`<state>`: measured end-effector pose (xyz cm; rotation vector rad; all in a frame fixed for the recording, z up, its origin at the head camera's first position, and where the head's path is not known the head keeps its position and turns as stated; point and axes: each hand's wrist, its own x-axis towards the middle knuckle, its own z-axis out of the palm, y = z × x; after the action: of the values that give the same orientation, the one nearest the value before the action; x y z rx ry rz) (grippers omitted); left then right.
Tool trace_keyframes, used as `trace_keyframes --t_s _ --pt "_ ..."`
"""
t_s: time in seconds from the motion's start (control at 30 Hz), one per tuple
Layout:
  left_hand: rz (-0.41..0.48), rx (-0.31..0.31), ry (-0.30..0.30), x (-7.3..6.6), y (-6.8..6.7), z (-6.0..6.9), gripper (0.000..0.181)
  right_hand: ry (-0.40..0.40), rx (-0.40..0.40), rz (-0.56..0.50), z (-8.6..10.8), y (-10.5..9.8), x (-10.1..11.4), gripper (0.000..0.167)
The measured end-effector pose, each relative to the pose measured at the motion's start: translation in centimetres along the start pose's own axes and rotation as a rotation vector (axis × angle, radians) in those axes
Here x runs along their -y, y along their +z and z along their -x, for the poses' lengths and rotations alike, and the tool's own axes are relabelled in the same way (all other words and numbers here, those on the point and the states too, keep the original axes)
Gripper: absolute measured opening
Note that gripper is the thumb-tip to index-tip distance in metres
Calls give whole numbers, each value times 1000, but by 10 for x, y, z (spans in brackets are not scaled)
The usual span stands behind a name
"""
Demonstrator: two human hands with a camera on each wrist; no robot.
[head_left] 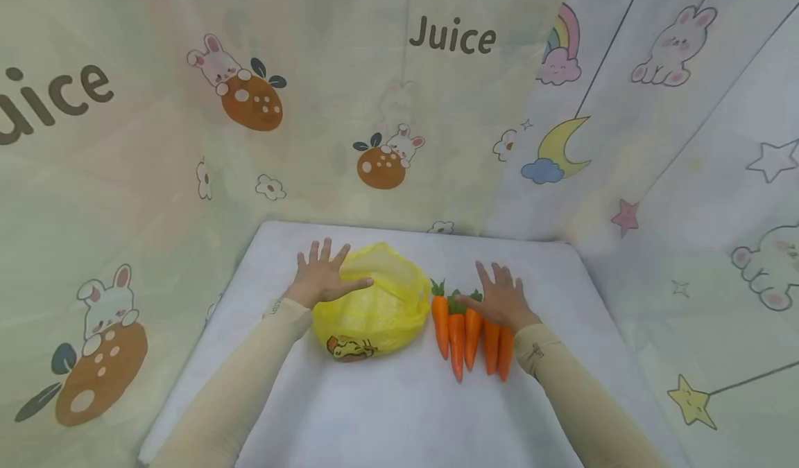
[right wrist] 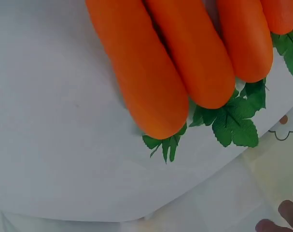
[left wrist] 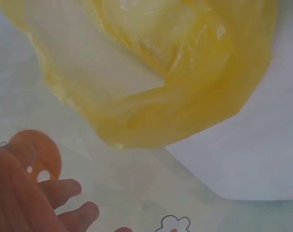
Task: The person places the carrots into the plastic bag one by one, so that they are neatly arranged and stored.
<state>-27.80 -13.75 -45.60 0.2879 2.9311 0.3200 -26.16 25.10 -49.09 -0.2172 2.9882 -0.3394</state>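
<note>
A yellow plastic bag lies on the white table, its mouth spread toward the back and a printed cartoon on its near side. My left hand hovers over the bag's left edge with fingers spread, holding nothing. In the left wrist view the bag fills the top, and part of the left hand shows at the lower left. Right of the bag, several orange carrots with green tops lie side by side. Above their tops my right hand is spread, partly hiding some. Smooth carrots and leaves appear close in the right wrist view.
The white table has rounded back corners. Pale curtains printed with rabbits, fruit, stars and the word Juice hang behind it and on both sides.
</note>
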Motion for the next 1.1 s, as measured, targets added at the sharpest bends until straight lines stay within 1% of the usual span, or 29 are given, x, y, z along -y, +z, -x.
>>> trace_keyframes --t_s 0.13,0.27,0.37,0.47,0.57,0.73,0.8,0.87,1.1 --pt "15 -42 2 6 4 0 111 -18 4 -99 -2 2 8 115" --pt "24 -76 -10 15 12 0 111 10 69 -206 -2 3 19 116" --pt "23 -119 -29 23 19 1 110 26 86 -239 -2 4 24 111" --pt "51 -164 -62 32 27 3 110 32 80 -244 -2 6 28 104" --pt "119 -203 -92 38 34 7 113 27 77 -237 -2 11 30 94" --pt "293 -254 -141 44 45 13 118 -26 51 -239 -4 16 34 76" --pt "362 -258 -170 46 50 15 119 -31 50 -251 -5 17 37 72" --pt "424 -251 -202 47 55 18 119 -19 63 -266 -5 19 40 68" --pt "638 -213 -298 48 67 26 117 68 129 -277 -6 26 49 69"
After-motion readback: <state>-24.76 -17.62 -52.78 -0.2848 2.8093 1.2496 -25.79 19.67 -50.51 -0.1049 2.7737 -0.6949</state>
